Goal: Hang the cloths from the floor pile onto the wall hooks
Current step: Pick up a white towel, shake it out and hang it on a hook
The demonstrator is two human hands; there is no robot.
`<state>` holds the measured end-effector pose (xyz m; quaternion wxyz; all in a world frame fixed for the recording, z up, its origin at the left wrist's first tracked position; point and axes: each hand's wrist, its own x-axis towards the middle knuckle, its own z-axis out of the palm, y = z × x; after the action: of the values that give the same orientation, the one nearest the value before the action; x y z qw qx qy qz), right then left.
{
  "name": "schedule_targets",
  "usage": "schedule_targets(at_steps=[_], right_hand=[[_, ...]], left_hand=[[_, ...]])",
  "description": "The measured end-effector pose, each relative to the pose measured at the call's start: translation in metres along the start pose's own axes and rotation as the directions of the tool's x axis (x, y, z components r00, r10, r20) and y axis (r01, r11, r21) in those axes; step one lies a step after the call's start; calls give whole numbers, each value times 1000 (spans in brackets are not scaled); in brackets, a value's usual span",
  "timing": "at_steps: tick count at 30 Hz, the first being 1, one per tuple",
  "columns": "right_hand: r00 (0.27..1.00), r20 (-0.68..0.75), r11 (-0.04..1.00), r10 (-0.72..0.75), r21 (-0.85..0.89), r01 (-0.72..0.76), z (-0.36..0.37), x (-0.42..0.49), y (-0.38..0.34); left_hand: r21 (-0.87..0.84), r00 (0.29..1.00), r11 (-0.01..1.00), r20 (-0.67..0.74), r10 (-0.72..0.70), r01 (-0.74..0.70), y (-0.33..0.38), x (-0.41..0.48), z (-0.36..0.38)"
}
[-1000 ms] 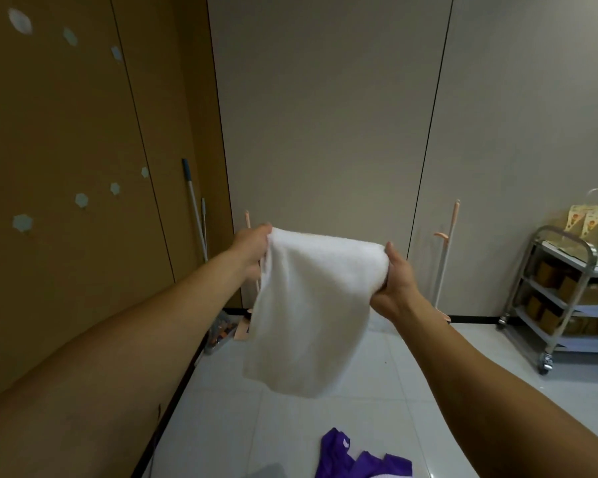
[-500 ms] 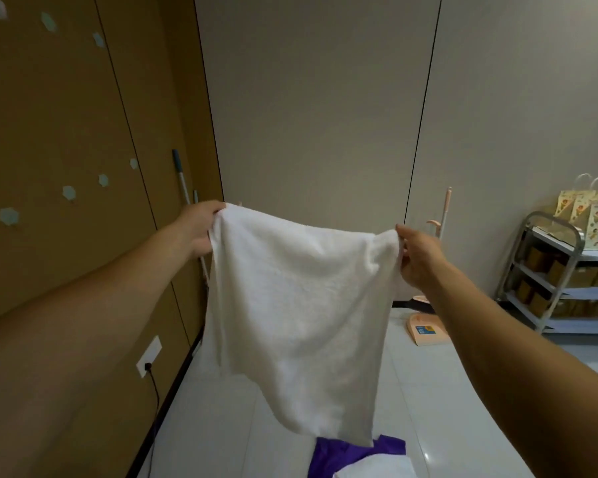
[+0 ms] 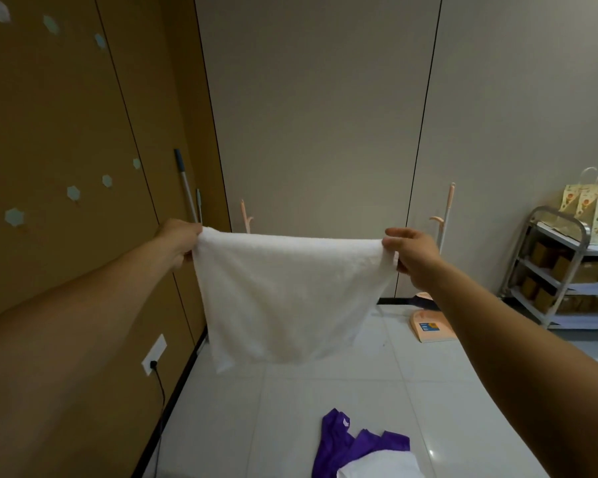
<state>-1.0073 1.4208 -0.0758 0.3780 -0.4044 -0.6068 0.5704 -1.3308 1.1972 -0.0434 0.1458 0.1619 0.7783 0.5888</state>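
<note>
Left hand (image 3: 178, 236) and right hand (image 3: 409, 251) each pinch a top corner of the white towel (image 3: 283, 288), stretched taut in mid-air. Below, a purple cloth (image 3: 346, 443) lies on the floor (image 3: 325, 391), apparently under another white one (image 3: 377, 465).

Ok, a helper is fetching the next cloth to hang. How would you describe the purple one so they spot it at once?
Start at the tiled floor below the white towel that the left hand and right hand hold stretched. The purple cloth lies crumpled there, low in view. The white cloth overlapping its lower edge is its only neighbour; nothing else is purple.
</note>
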Motion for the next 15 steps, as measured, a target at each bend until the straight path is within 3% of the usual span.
schedule_targets(at_steps=[3, 6, 12, 15], right_hand=[[998, 37, 960, -45, -274, 53, 6, 0, 5], [996, 67, 918, -63, -387, 85, 10, 3, 6], [994, 105, 989, 38, -146, -23, 7, 5, -3], [977, 209, 990, 45, -142, -15, 8, 5, -8]], left_hand=[[1, 1000, 1000, -23, -13, 13, -4, 4, -3], [-20, 1000, 1000, -29, -9, 9, -4, 3, -2], [13, 996, 1000, 84, -22, 21, -5, -1, -10], [24, 996, 1000, 86, -21, 19, -8, -5, -12]])
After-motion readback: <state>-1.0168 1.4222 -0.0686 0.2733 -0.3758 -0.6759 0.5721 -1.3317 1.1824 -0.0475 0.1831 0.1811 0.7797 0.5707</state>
